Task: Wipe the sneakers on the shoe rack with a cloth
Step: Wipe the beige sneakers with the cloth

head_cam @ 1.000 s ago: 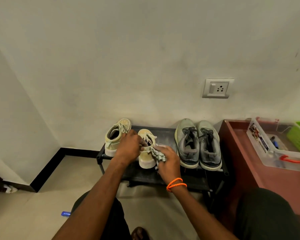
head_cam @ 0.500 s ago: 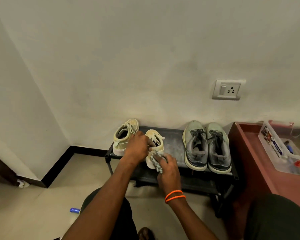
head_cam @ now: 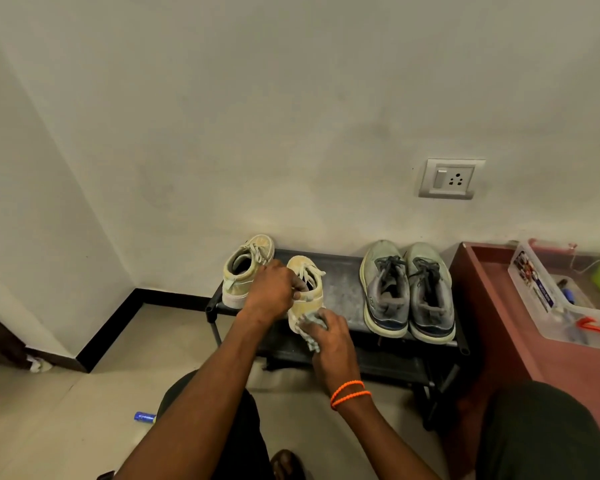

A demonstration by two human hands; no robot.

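Cream canvas, scuffed and yellowed: two pale high-top sneakers at the left end of a black shoe rack [head_cam: 343, 292]. Left sneaker [head_cam: 245, 271] upright, heel toward the camera, untouched. Just right of it, the second cream sneaker [head_cam: 307, 292], steadied by the left hand [head_cam: 271, 296], fingers curled over the collar and hooked into the opening beside the laces. Below and right, the right hand [head_cam: 329, 336] bunched around a grey-white cloth [head_cam: 310, 329], pressing it against the heel and rubber sole edge; orange bands [head_cam: 350, 393] around that wrist. Further right, well apart, a pair of grey running shoes [head_cam: 407, 292] side by side, touching, dark laces, not yet reached. Beyond the rack, a reddish-brown surface [head_cam: 499, 306] with a clear plastic bin [head_cam: 565, 303] on it. On the wall above, a switch socket [head_cam: 449, 179]. On the floor at lower left, a small blue object [head_cam: 145, 417], too small to identify.

Probably light, with soft canvas sides that give under pressure and a stiffer rubber sole; likely to slide or tip on the smooth shelf unless held. Best held at the collar or heel counter, as now, leaving the sides free for wiping. Cloth limp, easily bunched.
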